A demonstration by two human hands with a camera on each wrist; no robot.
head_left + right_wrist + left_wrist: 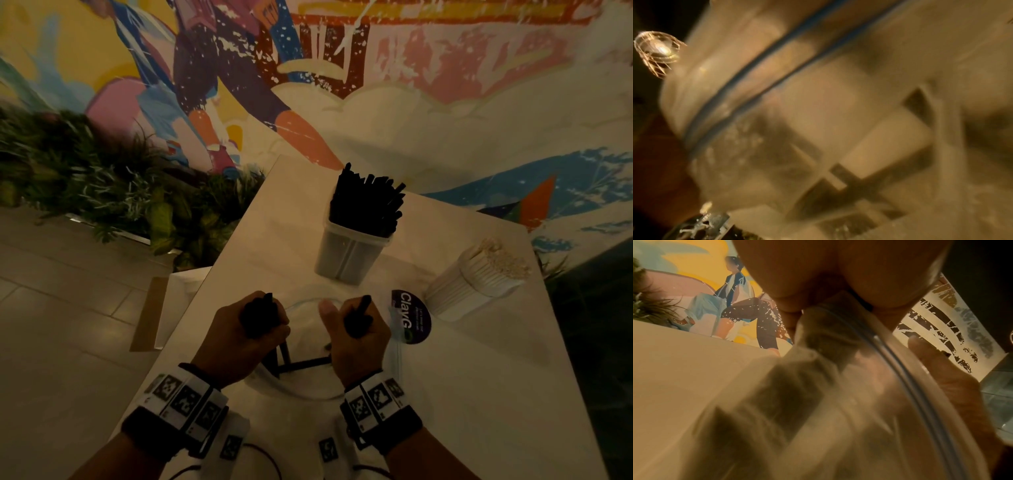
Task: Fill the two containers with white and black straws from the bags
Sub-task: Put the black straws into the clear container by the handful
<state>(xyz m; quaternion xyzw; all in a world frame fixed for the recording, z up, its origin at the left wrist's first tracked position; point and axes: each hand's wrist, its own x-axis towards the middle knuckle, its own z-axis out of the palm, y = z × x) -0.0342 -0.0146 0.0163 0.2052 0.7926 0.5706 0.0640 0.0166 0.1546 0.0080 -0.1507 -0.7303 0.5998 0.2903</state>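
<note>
Holding black straws in both fists, the person stands over a clear zip bag (pixel 308 383) lying flat on the white table (pixel 479 394). The left hand (pixel 239 339) is curled round one bunch (pixel 255 313), and the right hand (pixel 359 339) is curled round a smaller bunch (pixel 356 317). A few black straws (pixel 301 365) are left in the bag. The container of black straws (pixel 352 250) stands near, just past the hands, and looks almost full. The white straws (pixel 479 277) sit off to the right, well apart. To do this step well, I think each bunch should go in upright, ends first, slowly, so none catch on the rim or tip the tub. From above you see both tubs and both hands. The left wrist view shows the bag's zip line (pixel 900 363) close up and fingers (pixel 789 308) gripping, but no tubs. The right wrist view is blurry.
</note>
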